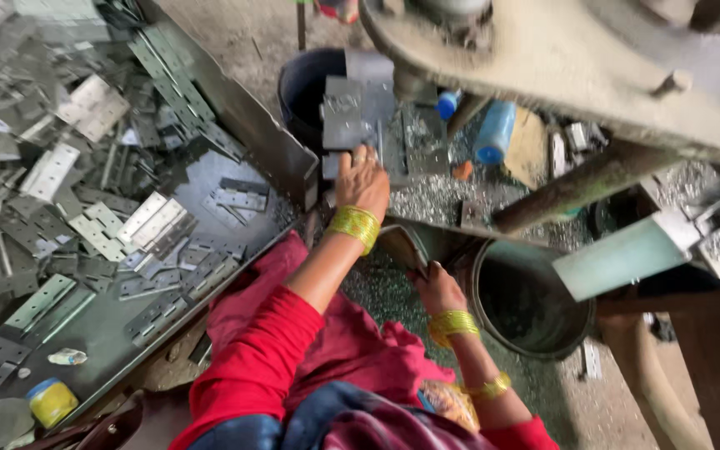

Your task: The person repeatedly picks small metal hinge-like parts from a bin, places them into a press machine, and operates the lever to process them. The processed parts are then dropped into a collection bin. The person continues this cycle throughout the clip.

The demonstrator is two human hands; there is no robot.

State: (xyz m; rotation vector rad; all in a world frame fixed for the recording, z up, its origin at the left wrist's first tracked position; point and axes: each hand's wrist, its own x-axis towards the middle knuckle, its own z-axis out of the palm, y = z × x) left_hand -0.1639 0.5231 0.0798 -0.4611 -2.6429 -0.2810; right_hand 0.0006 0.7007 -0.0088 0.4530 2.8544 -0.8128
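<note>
Dark metal tray [210, 179] is heaped with grey hinge plates [97, 225]; a small yellow jar [52, 402] is set at its near edge.

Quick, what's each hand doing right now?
Left hand: closed on a grey metal plate.
Right hand: gripping a dark handle.

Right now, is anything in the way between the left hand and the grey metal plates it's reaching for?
No. The left hand already has its fingers on the stack of metal plates, so nothing visible sits between them. The right hand is lower, apart from them.
</note>
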